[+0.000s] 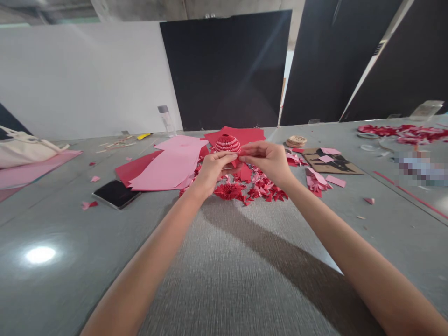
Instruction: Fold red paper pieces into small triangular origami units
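Observation:
Near the middle of the table, my left hand (211,170) and my right hand (271,158) both pinch a small red piece of paper (234,163). Its exact shape is partly covered by my fingers. Just behind it stands a rounded red-and-pink folded-paper model (227,143), banded in rows. Below my hands lies a red ring of folded paper (228,190). A heap of small red and pink folded paper pieces (264,184) spreads to the right of the ring.
Pink paper sheets (170,165) and a black phone (116,193) lie to the left. A clear bottle (166,120) stands by the wall. On the right are a brown board (332,161), a round woven item (296,141) and more red-and-pink paper pieces (406,133).

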Demonstrator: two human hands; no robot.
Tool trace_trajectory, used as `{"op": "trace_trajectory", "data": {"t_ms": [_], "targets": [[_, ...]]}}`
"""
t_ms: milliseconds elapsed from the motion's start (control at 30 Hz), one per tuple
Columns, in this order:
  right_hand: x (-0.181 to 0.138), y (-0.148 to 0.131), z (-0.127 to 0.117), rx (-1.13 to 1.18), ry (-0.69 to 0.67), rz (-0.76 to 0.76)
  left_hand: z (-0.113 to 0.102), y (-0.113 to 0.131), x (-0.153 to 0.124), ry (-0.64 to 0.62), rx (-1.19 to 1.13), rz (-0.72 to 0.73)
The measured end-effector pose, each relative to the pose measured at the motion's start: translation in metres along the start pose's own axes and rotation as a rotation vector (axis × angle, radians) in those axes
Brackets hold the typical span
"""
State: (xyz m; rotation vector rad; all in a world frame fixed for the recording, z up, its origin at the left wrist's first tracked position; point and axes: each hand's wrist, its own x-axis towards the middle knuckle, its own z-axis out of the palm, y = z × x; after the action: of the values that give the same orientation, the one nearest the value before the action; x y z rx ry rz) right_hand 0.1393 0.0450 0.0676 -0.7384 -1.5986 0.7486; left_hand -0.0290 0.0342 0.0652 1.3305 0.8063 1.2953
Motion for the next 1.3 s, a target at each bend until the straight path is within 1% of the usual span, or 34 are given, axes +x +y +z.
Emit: {"op": "trace_trajectory", "data": {"t_ms": [67,267,433,633,700,800,1000,1200,1300], "targets": [[0.000,-0.001,-0.002,-0.048,-0.008,-0.003,0.000,0.000,0.000,0.001,-0.008,-0.003],[-0.002,-0.002,-0.004,-0.184,-0.026,-0.077,-0.001,0.000,0.000,-0.013,-0.034,-0.038],[-0.003,-0.005,-0.004,-0.209,-0.061,-0.125,-0.001,0.003,-0.001,0.017,-0.038,-0.106],[-0.004,-0.006,-0.004,-0.223,-0.105,-0.114,-0.002,0.001,-0.001,0.017,-0.030,-0.136],[-0.005,-0.007,-0.004,-0.209,-0.123,-0.076,-0.003,0.001,-0.002,0.023,-0.018,-0.128],[-0.005,-0.009,-0.003,-0.198,-0.110,-0.032,-0.002,0.003,-0.003,0.030,0.014,-0.105],[-0.003,-0.008,-0.004,-0.177,-0.110,-0.025,0.002,0.006,-0.005,0.095,0.085,-0.051],[0.000,-0.001,-0.006,-0.072,-0.108,-0.010,0.006,0.003,-0.005,0.151,0.169,0.025],[0.002,0.000,-0.007,-0.025,-0.095,-0.021,0.007,0.002,-0.005,0.154,0.173,0.039]]}}
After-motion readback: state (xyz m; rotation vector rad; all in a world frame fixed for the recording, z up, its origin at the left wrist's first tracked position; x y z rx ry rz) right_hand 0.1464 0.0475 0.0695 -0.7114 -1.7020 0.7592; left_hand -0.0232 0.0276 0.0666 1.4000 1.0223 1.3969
